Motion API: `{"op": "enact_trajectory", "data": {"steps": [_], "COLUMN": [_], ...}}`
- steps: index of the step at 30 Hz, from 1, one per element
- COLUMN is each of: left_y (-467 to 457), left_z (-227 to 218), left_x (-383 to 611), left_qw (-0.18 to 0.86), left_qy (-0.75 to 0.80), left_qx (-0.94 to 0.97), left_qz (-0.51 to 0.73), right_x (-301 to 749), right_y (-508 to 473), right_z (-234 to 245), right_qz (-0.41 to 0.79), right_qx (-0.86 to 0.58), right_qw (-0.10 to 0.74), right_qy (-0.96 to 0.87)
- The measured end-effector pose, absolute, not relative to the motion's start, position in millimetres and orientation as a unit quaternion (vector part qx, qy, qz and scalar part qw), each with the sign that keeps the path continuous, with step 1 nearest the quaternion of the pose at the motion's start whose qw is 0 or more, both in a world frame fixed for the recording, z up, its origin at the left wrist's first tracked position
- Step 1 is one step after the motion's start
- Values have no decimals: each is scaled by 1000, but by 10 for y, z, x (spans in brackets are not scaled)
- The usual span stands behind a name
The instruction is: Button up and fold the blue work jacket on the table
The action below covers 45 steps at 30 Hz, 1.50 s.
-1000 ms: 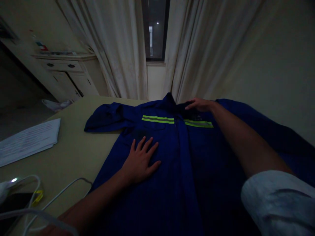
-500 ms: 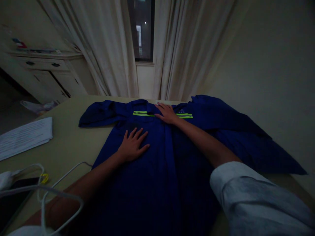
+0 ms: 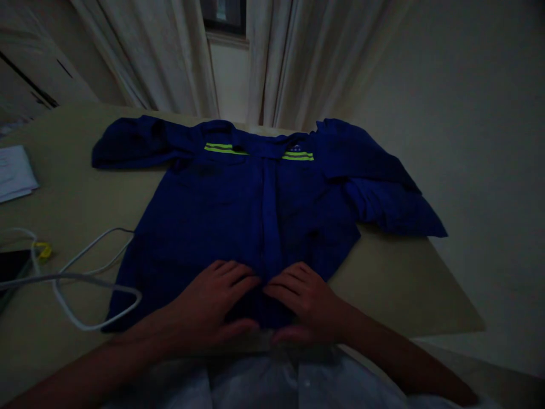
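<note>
A dark blue work jacket (image 3: 204, 210) lies spread front side up, with yellow-green stripes across the chest and both sleeves out to the sides. My left hand (image 3: 217, 301) rests on its lower front, left of the placket, fingers extended and thumb apart. Just right of the placket, my right hand (image 3: 304, 301) touches the cloth in a similar way, fingers slightly bent and thumb separate. The fingertips of both hands nearly meet near the hem. Dim light hides the fine folds there.
The jacket is on a pale table (image 3: 395, 284). At the left are papers (image 3: 17, 173), a white cable (image 3: 97, 289) partly over the jacket's edge, and a dark phone-like device (image 3: 15, 270). Curtains (image 3: 170, 57) hang behind the table.
Both hands have drawn back from the upper chest and middle of the jacket to its lower edge. The view has tilted down. The lower right side of the jacket now shows.
</note>
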<state>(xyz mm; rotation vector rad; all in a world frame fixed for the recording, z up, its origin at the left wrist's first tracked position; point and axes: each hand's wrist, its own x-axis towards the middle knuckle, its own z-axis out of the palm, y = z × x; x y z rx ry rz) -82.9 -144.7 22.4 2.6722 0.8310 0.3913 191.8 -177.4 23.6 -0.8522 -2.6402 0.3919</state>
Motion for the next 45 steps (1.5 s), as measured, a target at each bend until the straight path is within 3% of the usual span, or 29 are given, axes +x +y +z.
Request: {"op": "enact_trajectory", "data": {"steps": [6,11,21,28,32,40,45], "left_y": [-1812,-1790,-1883,-1891,-1899,-1906,-1832], "left_z": [-78,-65,-42,-55,-29,-75,38], "left_x": [-746,-790,-627,-670,-683,-595,-686], "left_qw": [108,101,60,140,125,111,57], "left_qy": [306,278,278,288,317,380,305], "left_qx": [929,939,914,906,908,840,899], "left_qz": [180,176,288,276,243,370,310], "right_x": [1883,1861,1767,1738,1707,1605,1598], "right_y": [-2031,-2102,-2137,-2177,-2185,-2176,-2202], "right_z": [101,14,-32,-46,-40,-77,-116], "right_qz": [158,146,170,196,193,167,172], "right_qx": [-370,-336,-413,-424,-434,-468,-438], "right_qw": [211,230,418,431,440,421,431], "right_qy": [-891,-902,-791,-772,-762,-759,-770]}}
